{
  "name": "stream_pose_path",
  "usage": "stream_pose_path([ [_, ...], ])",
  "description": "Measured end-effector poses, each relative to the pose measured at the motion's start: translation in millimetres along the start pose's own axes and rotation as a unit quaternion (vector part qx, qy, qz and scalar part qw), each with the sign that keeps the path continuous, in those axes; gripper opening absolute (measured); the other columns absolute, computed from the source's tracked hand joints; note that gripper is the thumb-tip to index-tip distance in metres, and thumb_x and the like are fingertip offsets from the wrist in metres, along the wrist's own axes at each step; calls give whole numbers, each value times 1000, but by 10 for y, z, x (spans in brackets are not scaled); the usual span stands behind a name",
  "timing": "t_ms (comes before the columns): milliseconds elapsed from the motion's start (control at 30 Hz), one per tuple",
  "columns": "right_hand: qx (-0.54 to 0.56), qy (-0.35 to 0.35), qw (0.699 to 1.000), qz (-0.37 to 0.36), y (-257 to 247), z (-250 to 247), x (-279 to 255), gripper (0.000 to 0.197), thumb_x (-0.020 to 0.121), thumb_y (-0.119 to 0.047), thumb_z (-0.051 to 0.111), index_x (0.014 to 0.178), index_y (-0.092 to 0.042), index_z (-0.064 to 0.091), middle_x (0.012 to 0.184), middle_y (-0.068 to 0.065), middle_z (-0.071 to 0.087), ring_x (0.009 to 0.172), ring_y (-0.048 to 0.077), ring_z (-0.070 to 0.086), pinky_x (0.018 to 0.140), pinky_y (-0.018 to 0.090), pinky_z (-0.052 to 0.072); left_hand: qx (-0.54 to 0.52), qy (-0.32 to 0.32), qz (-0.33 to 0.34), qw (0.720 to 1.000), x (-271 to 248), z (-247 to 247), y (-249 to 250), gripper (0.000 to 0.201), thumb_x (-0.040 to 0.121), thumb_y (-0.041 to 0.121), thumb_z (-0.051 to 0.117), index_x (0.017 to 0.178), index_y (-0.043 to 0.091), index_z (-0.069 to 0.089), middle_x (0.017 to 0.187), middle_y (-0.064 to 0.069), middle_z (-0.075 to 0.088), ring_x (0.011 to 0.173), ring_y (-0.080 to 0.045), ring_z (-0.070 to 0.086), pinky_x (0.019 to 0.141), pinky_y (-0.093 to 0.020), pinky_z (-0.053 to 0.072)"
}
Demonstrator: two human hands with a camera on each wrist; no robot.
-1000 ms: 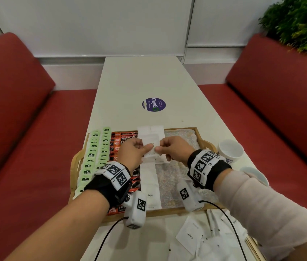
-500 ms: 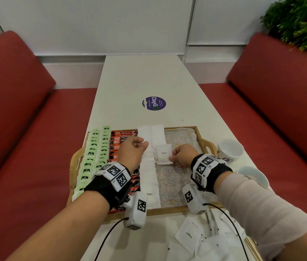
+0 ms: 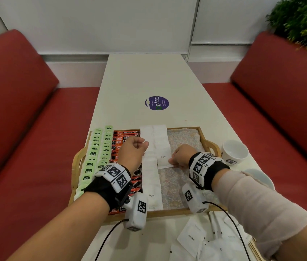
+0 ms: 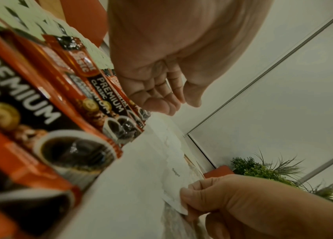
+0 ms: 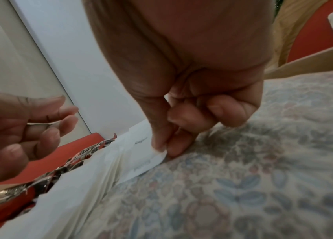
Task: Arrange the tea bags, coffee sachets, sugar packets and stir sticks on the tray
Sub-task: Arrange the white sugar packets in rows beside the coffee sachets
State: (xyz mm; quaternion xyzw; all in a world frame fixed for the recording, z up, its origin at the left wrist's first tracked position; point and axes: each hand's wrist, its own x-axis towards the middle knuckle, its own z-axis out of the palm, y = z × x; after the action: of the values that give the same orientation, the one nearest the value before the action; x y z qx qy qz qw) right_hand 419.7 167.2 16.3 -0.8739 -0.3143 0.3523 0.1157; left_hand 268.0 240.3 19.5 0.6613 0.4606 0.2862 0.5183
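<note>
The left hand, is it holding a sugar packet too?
No. In the left wrist view the left hand hangs with loosely curled fingers and nothing in it; only the right hand pinches the sugar packet.

Sugar packet [image 3: 164,159] on tray [image 3: 208,143], just left of right hand [image 3: 181,155]; coffee sachets [image 3: 124,140] under left hand [image 3: 132,153]; tea bags [image 3: 96,153] further left.

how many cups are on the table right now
2: one white cup stands just right of the tray; a second nearer, partly hidden behind the right forearm. Others may be hidden.
</note>
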Motion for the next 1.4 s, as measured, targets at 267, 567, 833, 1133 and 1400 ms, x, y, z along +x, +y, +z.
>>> stream_pose_path([
  [267,-64,4,998,2,-17,-1,72,14,85,-24,65,85,-11,59,107,11,71,78,20,58,82,31,53,1,-3,3,1000,-28,-1,-6,12,93,20,59,103,15,57,87,4,59,72,-11,58,67,-27,49],
  [567,-52,10,998,-15,58,-76,-152,26,89,-33,62,89,-6,62,88,9,62,76,23,56,72,28,46,0,-17,4,1000,-202,-29,57,13,93,19,58,104,13,57,87,3,58,72,-10,57,62,-22,47],
  [833,77,40,994,-62,381,-173,-774,24,89,-25,63,71,-11,54,89,9,68,61,17,49,68,31,48,-4,-47,12,999,-712,45,154,8,92,15,59,100,13,57,79,5,55,67,-8,54,51,-20,44],
  [1133,100,44,991,-79,865,-92,-1385,16,85,-19,69,76,-15,57,72,-1,61,55,9,48,50,20,41,5,-89,11,996,-1314,165,133,10,89,10,62,99,11,59,79,1,56,69,-12,55,58,-20,43],
  [1400,72,23,995,-65,1226,118,-1709,16,80,-7,71,77,-19,61,75,-5,57,64,9,51,54,19,45,75,-146,1,986,-1669,320,-39,17,83,9,70,97,13,61,81,3,59,74,-10,55,59,-19,41],
])
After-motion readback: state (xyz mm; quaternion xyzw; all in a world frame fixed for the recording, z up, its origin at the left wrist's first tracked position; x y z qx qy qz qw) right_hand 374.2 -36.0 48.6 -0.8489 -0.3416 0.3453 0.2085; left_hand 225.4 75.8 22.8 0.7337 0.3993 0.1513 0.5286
